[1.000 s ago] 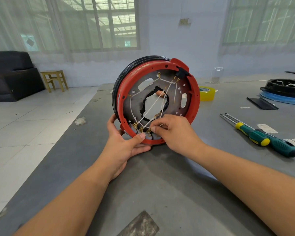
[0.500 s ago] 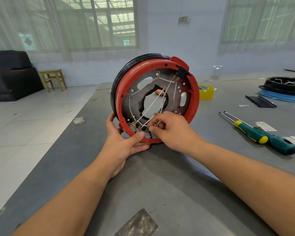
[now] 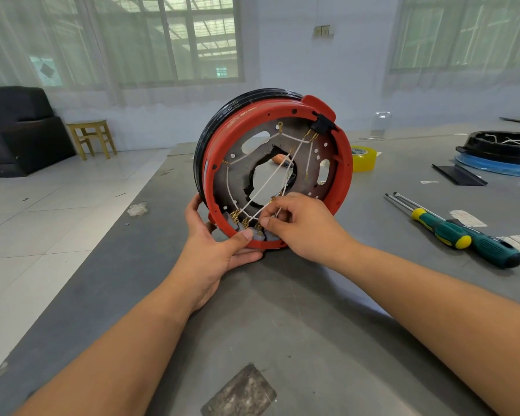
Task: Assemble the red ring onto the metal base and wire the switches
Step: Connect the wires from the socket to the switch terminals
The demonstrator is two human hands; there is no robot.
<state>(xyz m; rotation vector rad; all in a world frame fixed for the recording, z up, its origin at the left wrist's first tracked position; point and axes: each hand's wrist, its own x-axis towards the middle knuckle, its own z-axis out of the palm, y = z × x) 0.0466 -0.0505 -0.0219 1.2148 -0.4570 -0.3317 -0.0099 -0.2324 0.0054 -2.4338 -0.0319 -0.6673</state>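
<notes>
On one grey table (image 3: pixel 327 325) one red ring (image 3: pixel 344 175) is clasped by the left hand (image 3: pixel 213 250); one white wire (image 3: pixel 278 213) is pinched in the right hand (image 3: pixel 303 226) — two screwdrivers (image 3: pixel 463 235) lie apart.

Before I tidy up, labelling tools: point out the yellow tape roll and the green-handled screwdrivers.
Yellow tape roll (image 3: pixel 363 159): head view, outer side wall.
Green-handled screwdrivers (image 3: pixel 451 234): head view, nearer handle's middle.

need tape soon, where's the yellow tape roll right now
In the head view the yellow tape roll lies flat on the grey table, right of and behind the red ring, partly hidden by its rim.
</notes>
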